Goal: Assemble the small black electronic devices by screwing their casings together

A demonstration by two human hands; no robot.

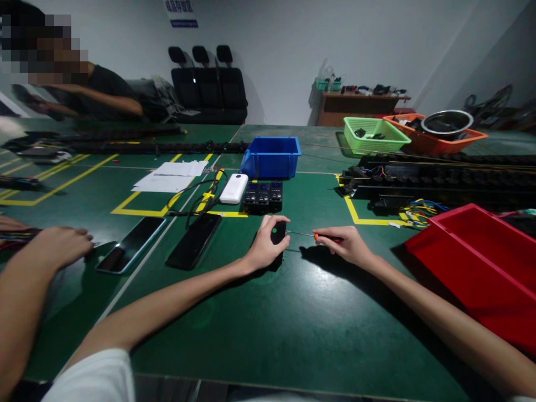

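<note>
Near the middle of the green table, my left hand [268, 244] grips a small black box [278, 233] with a green dot on its side. The box stands upright between thumb and fingers. To its right, my right hand [345, 244] is closed around a screwdriver [316, 237] with an orange and black handle. The thin shaft points left and its tip reaches the box's right side; whether it sits in a screw is too small to tell. Several black modules [263, 196] lie in a row just beyond my left hand.
A blue bin [274, 157] and white power bank [233, 188] lie beyond my hands, two phones [194, 241] [132, 244] to the left. A red bin [481, 273] is at right. Another person's hand [62, 248] works at far left. Black rails [435, 177] lie back right.
</note>
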